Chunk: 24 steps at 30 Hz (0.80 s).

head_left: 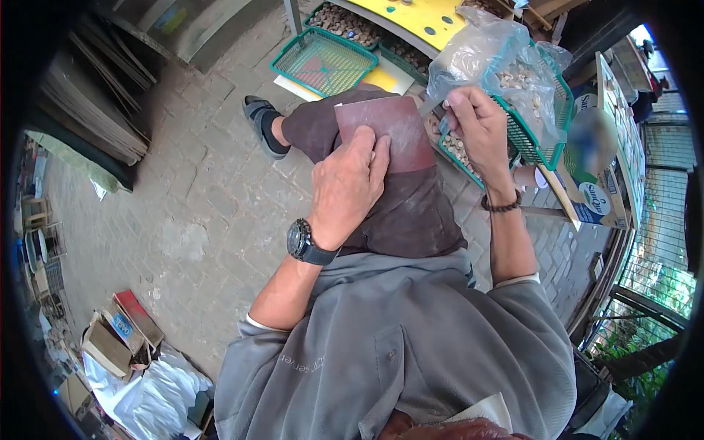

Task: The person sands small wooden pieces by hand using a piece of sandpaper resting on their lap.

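A reddish-brown sheet that looks like sandpaper (pixel 407 125), dusted pale in the middle, lies over the dark trousers (pixel 411 213) on my thigh. My left hand (pixel 345 183), with a black watch on its wrist, rests on this sheet. Its fingers are bent and closed together against the surface; whatever is between them is hidden. Raised to the right of the sheet, my right hand (pixel 478 128) pinches a tiny pale piece (pixel 445 104) between thumb and fingertips. Just behind that hand is a green basket (pixel 568 110) holding a clear plastic bag (pixel 477 55) and small pale pieces.
A green tray (pixel 323 62) sits on the paving near a sandalled foot (pixel 264 125). Behind it stands a yellow-topped table (pixel 411 16) with trays of small pieces below. Printed cardboard (pixel 594 191) is at the right. Boxes (pixel 121 330) and white plastic sheeting (pixel 158 392) lie lower left.
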### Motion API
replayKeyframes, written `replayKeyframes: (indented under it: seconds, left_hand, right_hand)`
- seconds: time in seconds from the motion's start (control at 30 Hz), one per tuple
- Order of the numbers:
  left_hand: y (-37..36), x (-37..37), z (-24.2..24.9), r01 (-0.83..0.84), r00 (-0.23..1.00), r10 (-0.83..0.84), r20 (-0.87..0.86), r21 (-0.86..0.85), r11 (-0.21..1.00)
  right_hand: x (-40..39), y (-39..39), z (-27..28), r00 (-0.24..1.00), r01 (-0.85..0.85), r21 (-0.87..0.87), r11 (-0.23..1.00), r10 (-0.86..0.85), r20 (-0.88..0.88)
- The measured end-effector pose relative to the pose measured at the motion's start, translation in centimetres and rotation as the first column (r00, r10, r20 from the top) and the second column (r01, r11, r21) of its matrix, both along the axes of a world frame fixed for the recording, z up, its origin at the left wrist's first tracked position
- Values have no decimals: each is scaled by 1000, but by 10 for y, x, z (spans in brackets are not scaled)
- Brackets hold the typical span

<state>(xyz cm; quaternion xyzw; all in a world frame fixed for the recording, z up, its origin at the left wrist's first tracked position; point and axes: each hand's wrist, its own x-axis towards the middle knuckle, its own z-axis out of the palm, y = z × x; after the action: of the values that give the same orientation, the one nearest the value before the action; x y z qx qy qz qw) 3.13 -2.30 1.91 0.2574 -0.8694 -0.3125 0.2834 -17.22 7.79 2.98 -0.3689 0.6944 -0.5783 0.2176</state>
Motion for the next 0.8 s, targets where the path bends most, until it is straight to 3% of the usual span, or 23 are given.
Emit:
replayKeyframes:
  seconds: [0.03,0.07,0.13,0.27,0.5,0.57,0.6,0.63,0.7,0.8]
  left_hand:
    - [0,-2,3,-10,1000,10,15,5,1000]
    - [0,-4,6,-17,999,17,29,9,1000]
    - [-1,-5,4,-7,1000,7,10,-2,1000]
    - [-3,-3,5,-4,1000,4,23,15,1000]
    - [-1,-4,2,-41,999,42,-28,10,999]
    - [0,-4,0,-51,998,52,-21,41,998]
    - [1,-3,0,-49,999,51,-18,81,996]
    - [3,-2,0,-46,998,49,-37,70,996]
    - [6,1,-5,-37,997,41,-71,56,998]
    - [3,2,-2,-49,996,51,-71,23,999]
  right_hand:
    - [1,8,8,934,-110,-150,982,154,322]
    - [4,11,10,938,-101,-152,983,145,314]
    - [12,8,14,755,-116,-358,927,316,574]
    - [22,7,16,635,-122,-468,876,431,641]
    - [27,5,20,698,-236,-368,899,421,580]
    - [31,5,22,934,-212,-122,970,238,265]
    - [36,5,23,982,-190,-41,981,189,-12]
    - [40,3,26,943,-150,-2,989,143,-302]
    - [41,6,20,681,-166,42,985,145,-718]
    - [49,-7,26,622,-259,59,964,213,-754]
